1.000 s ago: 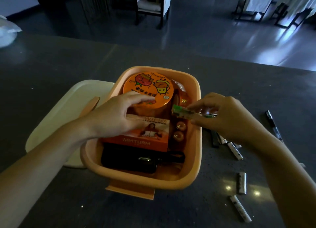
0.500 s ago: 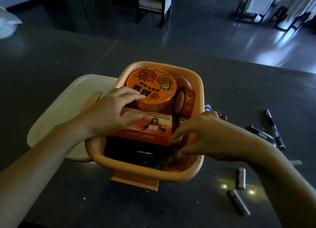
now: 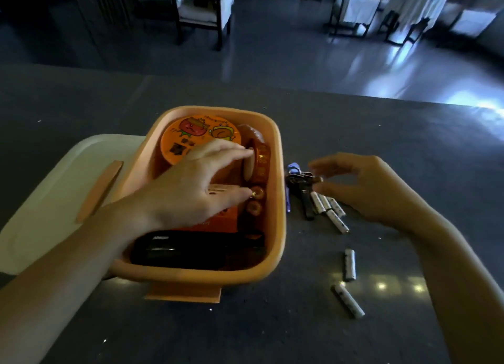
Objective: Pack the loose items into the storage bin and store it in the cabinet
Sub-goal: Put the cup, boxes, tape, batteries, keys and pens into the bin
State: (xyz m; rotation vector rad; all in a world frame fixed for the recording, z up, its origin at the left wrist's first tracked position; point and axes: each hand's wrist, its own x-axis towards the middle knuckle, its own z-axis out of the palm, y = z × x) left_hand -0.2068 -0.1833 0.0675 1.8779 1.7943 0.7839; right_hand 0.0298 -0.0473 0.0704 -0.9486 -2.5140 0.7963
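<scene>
Covering the box (image 3: 221,219) in the bin (image 3: 278,172), left hand (image 3: 191,192) lies flat; right hand (image 3: 362,186), blurred, grip unclear.

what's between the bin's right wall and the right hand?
In the head view, a bunch of keys with a blue tag lies on the counter between the storage bin wall and the right hand, with several batteries just nearer.

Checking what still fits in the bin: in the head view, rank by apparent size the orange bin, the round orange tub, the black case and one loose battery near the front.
1. orange bin
2. round orange tub and black case: look alike, both partly hidden, so unranked
3. loose battery
</scene>
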